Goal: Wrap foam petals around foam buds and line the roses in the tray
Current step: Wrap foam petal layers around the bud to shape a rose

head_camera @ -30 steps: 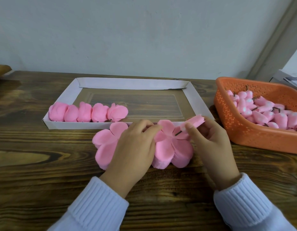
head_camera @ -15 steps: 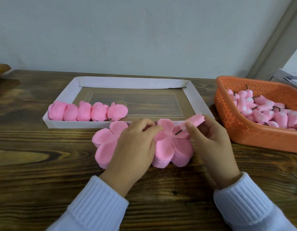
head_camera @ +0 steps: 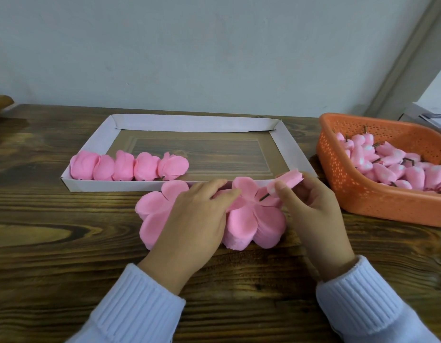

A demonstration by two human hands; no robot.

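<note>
Up at ten o'clock five roses (head_camera: 129, 167) sit in the tray (head_camera: 189, 123) — lots of room to fill — and I see the right hand (head_camera: 311, 206) pinching a bud (head_camera: 288, 179), the left hand (head_camera: 197, 214) flat on the petals (head_camera: 251, 219).

Both hands are bare: left hand (head_camera: 189, 219), right hand (head_camera: 313, 214). The left sleeve (head_camera: 130, 305) is knitted, a very pale lavender-white, with a wide cuff ribbed lengthwise that ends at the wrist. The right sleeve (head_camera: 357, 300) has the same knit, colour and ribbed cuff. Above each cuff the knit is smoother. Both sleeves run off the lower edge of the view.
</note>
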